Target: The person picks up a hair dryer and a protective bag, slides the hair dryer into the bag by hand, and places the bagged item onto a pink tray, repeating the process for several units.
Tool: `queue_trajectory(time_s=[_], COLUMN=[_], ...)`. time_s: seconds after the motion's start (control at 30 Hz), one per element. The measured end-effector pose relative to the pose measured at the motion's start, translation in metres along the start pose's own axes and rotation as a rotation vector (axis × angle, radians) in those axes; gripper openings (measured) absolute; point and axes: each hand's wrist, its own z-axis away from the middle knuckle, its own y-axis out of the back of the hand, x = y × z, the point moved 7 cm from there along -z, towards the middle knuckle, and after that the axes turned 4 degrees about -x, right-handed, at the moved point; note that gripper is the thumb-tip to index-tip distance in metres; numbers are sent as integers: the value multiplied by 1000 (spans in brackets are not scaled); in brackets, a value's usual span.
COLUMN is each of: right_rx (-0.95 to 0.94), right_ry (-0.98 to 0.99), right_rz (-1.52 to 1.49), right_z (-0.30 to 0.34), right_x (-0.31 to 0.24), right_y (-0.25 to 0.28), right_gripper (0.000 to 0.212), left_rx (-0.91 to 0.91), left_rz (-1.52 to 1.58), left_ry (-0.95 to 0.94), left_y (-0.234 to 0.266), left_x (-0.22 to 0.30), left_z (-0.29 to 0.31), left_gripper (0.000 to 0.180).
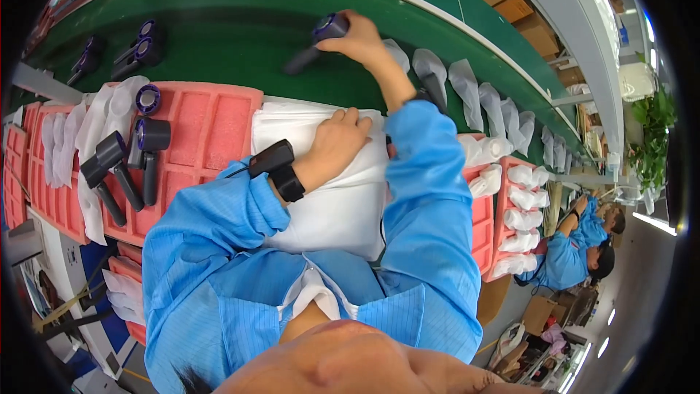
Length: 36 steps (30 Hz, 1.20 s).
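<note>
My right hand (357, 42) grips a dark grey hair dryer (329, 28) with a purple ring by its head, above the green belt; the handle (300, 60) points down to the left. Close to my body, my left hand (337, 144) lies on a stack of white wrapping sheets (321, 211), fingers resting on its upper part. A black device (271, 159) is strapped round my left wrist. Several unwrapped hair dryers (152, 135) lie on the pink foam tray (211, 128) to the left. Hair dryers in white sleeves (429, 71) lie along the belt to the right.
Further hair dryers (138, 51) lie on the green belt (233, 14) at the far left. On the right, a pink tray (503, 211) holds several white-wrapped items (525, 197). A metal rail (408, 0) edges the belt's far side. Two people in blue (569, 255) sit off right.
</note>
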Motion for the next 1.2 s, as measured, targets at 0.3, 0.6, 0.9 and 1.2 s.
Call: queue_trajectory(time_s=[0.3,0.6,0.9,1.2], right_rx=[274,198,87,250], right_ry=[16,227,432,407], right_rz=[-161,-181,124,362], right_z=[199,223,184,172], right_x=[-57,-81,-122,-118], right_y=[146,116,50,41], right_gripper=[56,57,65,86], left_rx=[-141,-200,168,291], left_rz=[614,979,1425,1381], left_ry=[90,164,257,254], left_y=[19,45,89,101], left_x=[-31,-30,-25,-31], left_z=[-8,-4,0,7], left_gripper=[13,9,10,11])
